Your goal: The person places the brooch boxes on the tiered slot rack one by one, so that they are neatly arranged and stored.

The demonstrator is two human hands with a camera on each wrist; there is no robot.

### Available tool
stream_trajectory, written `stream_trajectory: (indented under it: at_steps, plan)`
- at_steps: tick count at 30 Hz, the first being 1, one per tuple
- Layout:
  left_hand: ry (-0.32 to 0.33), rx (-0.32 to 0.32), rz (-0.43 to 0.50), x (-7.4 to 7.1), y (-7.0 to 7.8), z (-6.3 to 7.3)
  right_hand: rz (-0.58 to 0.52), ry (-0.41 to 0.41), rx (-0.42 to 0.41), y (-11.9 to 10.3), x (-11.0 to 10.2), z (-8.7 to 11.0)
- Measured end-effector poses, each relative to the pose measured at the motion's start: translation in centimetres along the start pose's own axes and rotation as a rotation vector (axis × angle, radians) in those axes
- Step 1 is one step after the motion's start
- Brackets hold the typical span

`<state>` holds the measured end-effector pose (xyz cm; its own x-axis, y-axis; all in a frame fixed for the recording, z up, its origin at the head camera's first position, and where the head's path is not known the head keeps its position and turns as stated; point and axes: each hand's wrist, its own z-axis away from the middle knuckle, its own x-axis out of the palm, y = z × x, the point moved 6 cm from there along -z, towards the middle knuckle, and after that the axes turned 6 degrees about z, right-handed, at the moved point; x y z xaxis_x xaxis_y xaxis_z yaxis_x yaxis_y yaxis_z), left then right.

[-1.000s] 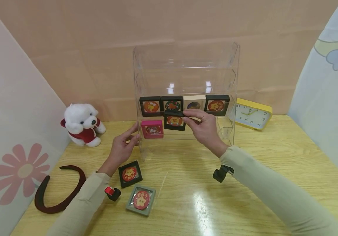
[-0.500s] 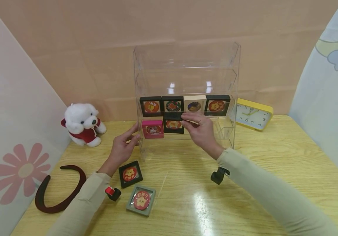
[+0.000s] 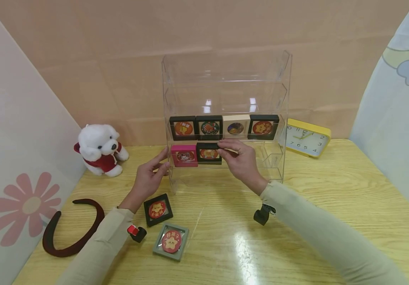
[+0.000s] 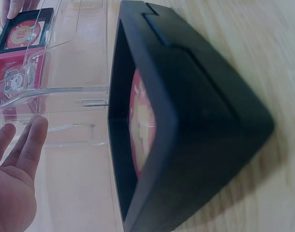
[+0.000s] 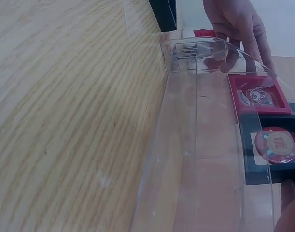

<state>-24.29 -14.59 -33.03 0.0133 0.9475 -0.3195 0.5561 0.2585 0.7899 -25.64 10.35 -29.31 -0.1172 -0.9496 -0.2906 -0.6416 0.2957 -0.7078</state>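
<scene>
My right hand pinches the right top corner of a small black display frame with a red and gold round badge inside. The frame sits in the lower tier of a clear acrylic rack, right beside a pink frame. In the right wrist view, the black frame shows behind the rack's clear front wall, fingertips at its edge. My left hand rests against the rack's left side with its fingers mostly straight. The left wrist view shows that hand beside the clear side panel.
One tier up stand black frames and a cream frame. On the table lie another black frame, a grey frame and a dark curved band. A white plush dog and a yellow clock flank the rack.
My right hand has lowered the black frame into the lower tier, from overlapping the row above to level beside the pink frame. My left hand has stayed at the rack's side.
</scene>
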Motion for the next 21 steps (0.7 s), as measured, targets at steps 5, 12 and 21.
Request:
stream_trajectory:
  at_steps: [5, 12, 21]
  plan:
    - [-0.004, 0.001, -0.003, 0.0, 0.05, -0.01, 0.007, 0.002, -0.002, -0.03, 0.1, 0.19]
    - [-0.007, -0.01, -0.003, -0.03, 0.07, -0.13, 0.018, 0.003, 0.009, -0.11, 0.22, 0.18]
    - [-0.013, -0.003, 0.001, -0.06, 0.1, -0.09, 0.029, -0.01, 0.012, -0.03, 0.29, 0.43]
